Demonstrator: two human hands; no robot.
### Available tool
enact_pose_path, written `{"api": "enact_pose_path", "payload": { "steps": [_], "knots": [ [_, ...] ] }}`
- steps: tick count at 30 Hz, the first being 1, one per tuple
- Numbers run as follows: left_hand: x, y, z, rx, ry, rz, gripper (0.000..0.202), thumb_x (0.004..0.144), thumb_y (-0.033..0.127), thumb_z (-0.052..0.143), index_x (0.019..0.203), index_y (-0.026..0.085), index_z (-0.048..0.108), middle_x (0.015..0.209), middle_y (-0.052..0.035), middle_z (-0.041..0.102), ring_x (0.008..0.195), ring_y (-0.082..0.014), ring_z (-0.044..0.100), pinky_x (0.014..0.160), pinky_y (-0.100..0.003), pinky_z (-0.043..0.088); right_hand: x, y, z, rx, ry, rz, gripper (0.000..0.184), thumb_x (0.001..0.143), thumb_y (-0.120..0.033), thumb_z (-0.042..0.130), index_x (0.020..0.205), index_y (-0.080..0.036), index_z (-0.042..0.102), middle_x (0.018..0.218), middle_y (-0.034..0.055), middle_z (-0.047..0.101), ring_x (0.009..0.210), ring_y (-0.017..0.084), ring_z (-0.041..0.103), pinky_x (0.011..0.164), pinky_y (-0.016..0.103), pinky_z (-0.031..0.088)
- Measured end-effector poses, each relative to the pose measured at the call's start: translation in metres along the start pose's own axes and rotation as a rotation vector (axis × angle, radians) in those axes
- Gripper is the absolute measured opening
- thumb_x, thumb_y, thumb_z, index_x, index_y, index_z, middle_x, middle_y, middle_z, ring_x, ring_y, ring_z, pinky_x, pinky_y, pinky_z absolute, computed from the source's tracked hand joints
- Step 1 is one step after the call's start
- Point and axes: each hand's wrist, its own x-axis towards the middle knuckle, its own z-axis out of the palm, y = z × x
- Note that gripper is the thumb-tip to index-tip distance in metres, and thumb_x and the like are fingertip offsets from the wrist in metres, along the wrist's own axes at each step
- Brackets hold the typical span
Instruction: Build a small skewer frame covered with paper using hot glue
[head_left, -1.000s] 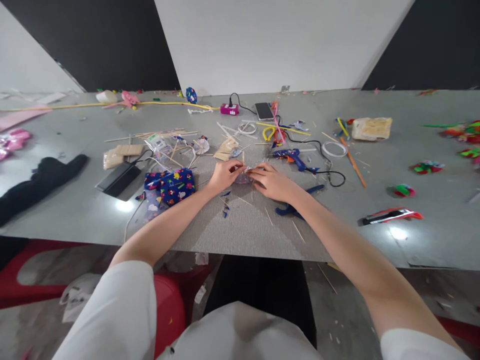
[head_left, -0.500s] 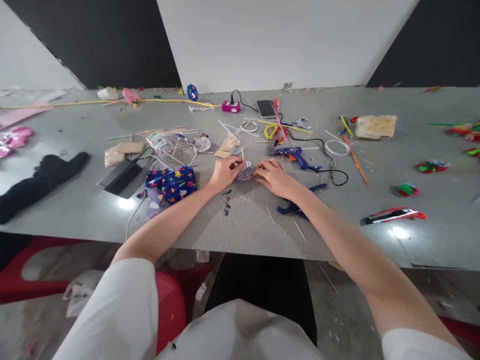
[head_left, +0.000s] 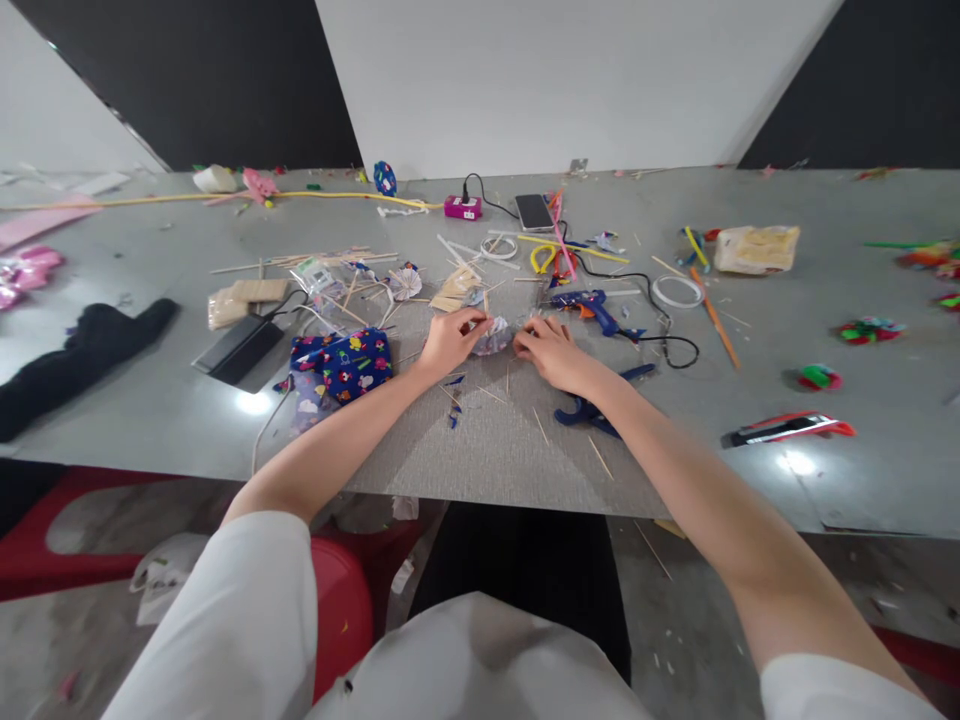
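Observation:
My left hand (head_left: 451,341) and my right hand (head_left: 545,352) meet at the middle of the grey table (head_left: 480,450). Between them lies a small pale crumpled piece (head_left: 496,337), paper or film, which both hands pinch at its sides. A thin wooden stick (head_left: 486,303) stands up just behind the piece, by the left fingers. A blue glue gun (head_left: 592,308) lies just behind my right hand. Blue-handled scissors (head_left: 596,405) lie under my right wrist.
A blue patterned cloth pouch (head_left: 341,365) lies left of my hands, with a black flat device (head_left: 238,348) further left. Wooden sticks, paper umbrellas, a phone (head_left: 534,211), white tape rings and a red-handled cutter (head_left: 791,428) are scattered around. Red stools stand under the table.
Both hands have stayed together on the small piece and shifted slightly away from me; the fingers have turned the piece a little.

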Motion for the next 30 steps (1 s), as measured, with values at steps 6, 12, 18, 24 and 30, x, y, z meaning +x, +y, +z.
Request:
{"api": "enact_pose_path", "payload": {
  "steps": [6,12,18,24,30],
  "knots": [
    [0.000,0.000,-0.001,-0.002,-0.020,-0.008,0.027,0.100,0.044,0.067,0.098,0.019,0.079,0.093,-0.0056,0.081,0.062,-0.0115,0.063,0.064,-0.025,0.049,0.001,-0.006,-0.014,-0.009,0.046,0.011,0.021,0.098,-0.012,0.042,0.104,-0.020,0.060,0.111,0.0154,0.063,0.114,0.034,0.055,0.095,0.048,0.040],
    [0.000,0.000,0.000,-0.009,-0.029,-0.009,0.022,0.100,0.038,0.067,0.099,0.019,0.079,0.094,-0.0059,0.082,0.062,-0.0112,0.064,0.063,-0.024,0.050,-0.001,-0.013,-0.025,0.282,0.178,0.045,0.021,0.107,-0.024,0.042,0.119,-0.023,0.059,0.091,0.0061,0.073,0.086,0.024,0.067,0.089,0.039,0.047],
    [-0.001,0.000,0.000,0.020,-0.036,-0.007,0.021,0.100,0.036,0.068,0.100,0.019,0.080,0.095,-0.0063,0.082,0.065,-0.0121,0.064,0.066,-0.026,0.050,-0.002,-0.011,-0.022,0.380,0.229,0.053,0.029,0.110,-0.042,0.048,0.118,-0.024,0.070,0.092,0.0049,0.078,0.084,0.022,0.074,0.080,0.034,0.050],
    [-0.002,-0.003,0.001,0.025,-0.075,-0.006,0.023,0.100,0.037,0.068,0.104,0.018,0.081,0.096,-0.0078,0.082,0.074,-0.0147,0.070,0.071,-0.026,0.053,-0.003,-0.011,-0.023,0.238,0.267,0.082,0.040,0.108,-0.055,0.051,0.098,-0.023,0.074,0.080,0.0045,0.075,0.070,0.020,0.067,0.070,0.032,0.043],
    [-0.001,-0.006,0.002,0.034,-0.096,0.019,0.017,0.098,0.033,0.071,0.104,0.019,0.079,0.095,-0.0057,0.081,0.067,-0.0122,0.064,0.069,-0.026,0.051,-0.002,-0.013,-0.022,0.256,0.251,0.099,0.035,0.110,-0.045,0.048,0.106,-0.022,0.073,0.086,0.0068,0.076,0.075,0.021,0.067,0.072,0.032,0.043]
  ]
}}
